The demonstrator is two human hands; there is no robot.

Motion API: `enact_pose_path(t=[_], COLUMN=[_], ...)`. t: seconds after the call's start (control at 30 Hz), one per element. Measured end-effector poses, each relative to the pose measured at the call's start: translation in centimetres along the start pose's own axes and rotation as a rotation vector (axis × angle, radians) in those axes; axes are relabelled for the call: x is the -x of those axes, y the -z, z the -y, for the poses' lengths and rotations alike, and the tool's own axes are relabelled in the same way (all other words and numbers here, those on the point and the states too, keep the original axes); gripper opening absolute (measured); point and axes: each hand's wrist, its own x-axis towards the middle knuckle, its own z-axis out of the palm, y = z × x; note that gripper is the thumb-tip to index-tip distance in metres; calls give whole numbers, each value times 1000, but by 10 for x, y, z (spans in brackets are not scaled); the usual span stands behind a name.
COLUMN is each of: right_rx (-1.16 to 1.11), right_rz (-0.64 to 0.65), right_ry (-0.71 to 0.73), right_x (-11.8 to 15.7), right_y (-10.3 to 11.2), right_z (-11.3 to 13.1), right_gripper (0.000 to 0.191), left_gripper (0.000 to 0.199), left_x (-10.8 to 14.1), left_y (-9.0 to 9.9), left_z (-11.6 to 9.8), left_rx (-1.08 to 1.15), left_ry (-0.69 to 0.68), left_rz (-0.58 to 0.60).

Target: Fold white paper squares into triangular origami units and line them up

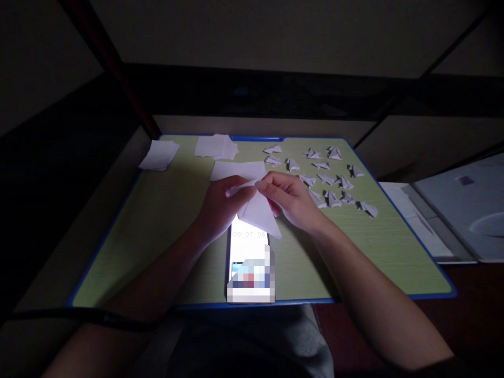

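Note:
Between my two hands is a partly folded sheet of white paper (260, 212), held just above a lit phone (249, 247). My left hand (224, 202) grips the paper's left side, thumb on top. With thumb and fingers pinched near the top point of the fold, my right hand (289, 197) holds the other side. The paper hangs down in a pointed flap toward the right and covers the phone's upper end. Behind my hands, a flat white sheet (238, 170) lies on the table. Some of my fingers are hidden under the paper.
Several small folded paper pieces (326, 179) are spread over the right back of the green table (157, 226). Paper stacks lie at the back left (159, 155) and back middle (216, 147). An open white box (425, 226) stands beyond the right edge. A dark cable (79, 315) crosses the lower left.

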Motion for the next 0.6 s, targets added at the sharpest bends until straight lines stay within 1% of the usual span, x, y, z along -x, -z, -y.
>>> enact_pose_path(t=[0.17,0.37,0.6], right_rx=[12,40,73], right_rz=[-1,-18,10], right_ry=[-13,-19,-18], right_x=[-1,0,-1], right_y=[-1,-2,-1], right_z=[-2,-4,-5], right_gripper=[45,45,50], left_gripper=[21,21,23], left_x=[0,0,-4], left_y=[1,1,7], left_z=[1,5,11], left_rx=[9,13,25], left_ry=[37,-7,-30], left_rz=[-56,-63,-88])
